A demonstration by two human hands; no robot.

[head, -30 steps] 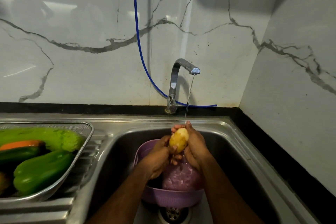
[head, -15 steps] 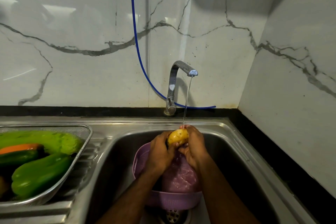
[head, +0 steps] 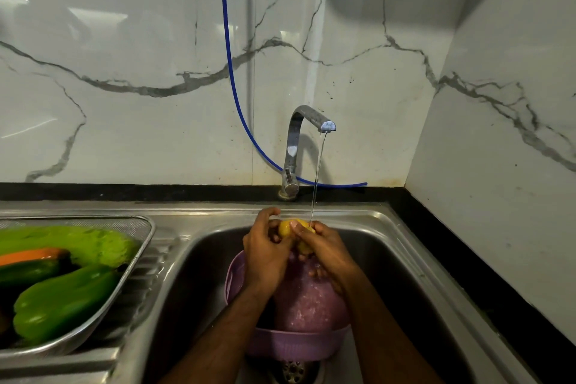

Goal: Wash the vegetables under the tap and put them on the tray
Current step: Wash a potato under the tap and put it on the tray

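Over the sink (head: 389,227), under the tap (head: 307,121), both hands wrap a yellow potato (head: 285,227); thin water stream (head: 316,178) lands on it. Left hand (head: 265,256) fingers curled round its left side, right hand (head: 324,249) gripping from the right. Purple colander (head: 299,343) sits below in the basin, above the drain (head: 293,371). Mesh tray (head: 137,274) on the drainboard at left holds green peppers (head: 62,302) and a carrot (head: 31,256). Blue hose (head: 230,72) runs down the marble wall. No readable text or brand anywhere.

tray (head: 146,229) left of sink (head: 402,246) | tap (head: 294,146) behind | colander (head: 299,343) in sink
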